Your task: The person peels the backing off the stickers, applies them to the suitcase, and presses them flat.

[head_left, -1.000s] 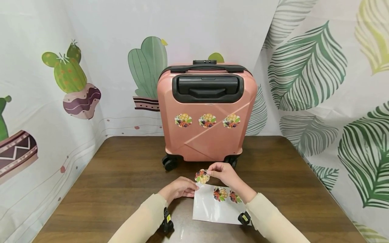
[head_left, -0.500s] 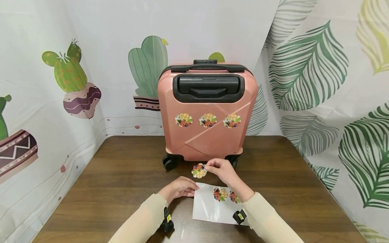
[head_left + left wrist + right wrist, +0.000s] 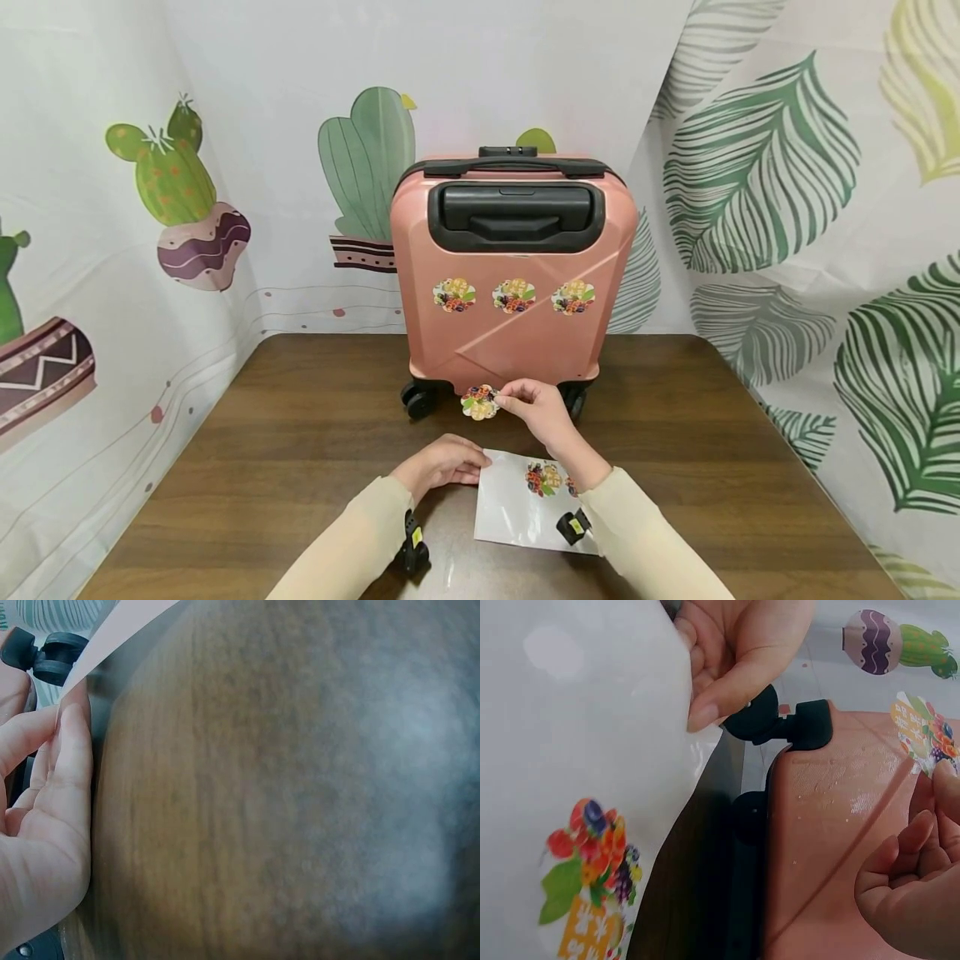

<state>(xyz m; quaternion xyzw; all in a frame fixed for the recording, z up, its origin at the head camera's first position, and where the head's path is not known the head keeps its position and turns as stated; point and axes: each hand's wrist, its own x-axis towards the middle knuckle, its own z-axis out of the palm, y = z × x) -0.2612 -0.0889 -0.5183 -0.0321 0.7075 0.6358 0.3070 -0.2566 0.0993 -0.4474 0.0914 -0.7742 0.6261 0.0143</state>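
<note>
Between thumb and fingertips, my right hand (image 3: 543,412) pinches a scalloped fruit-print sticker (image 3: 477,402) by its edge, held in front of the suitcase's lower edge. The right wrist view shows the same sticker (image 3: 911,731) with its printed side visible. My left hand (image 3: 447,462) pinches the upper left corner of a white sticker sheet (image 3: 506,508); the left wrist view shows this sheet's corner (image 3: 112,637) between thumb and fingers. One fruit sticker (image 3: 543,479) on the sheet is fully visible, another partly hidden by my right forearm. A pink suitcase (image 3: 517,354) stands upright behind both hands.
Three matching stickers, left (image 3: 453,296), middle (image 3: 513,296) and right (image 3: 573,297), form a row on the suitcase. Its black wheels (image 3: 418,402) rest on the brown wooden table (image 3: 315,417). A printed cloth backdrop (image 3: 285,167) hangs behind the table.
My right hand has moved up, away from the sheet and toward the suitcase, carrying the sticker clear of the sheet's top edge. My left hand has stayed at the sheet's corner.
</note>
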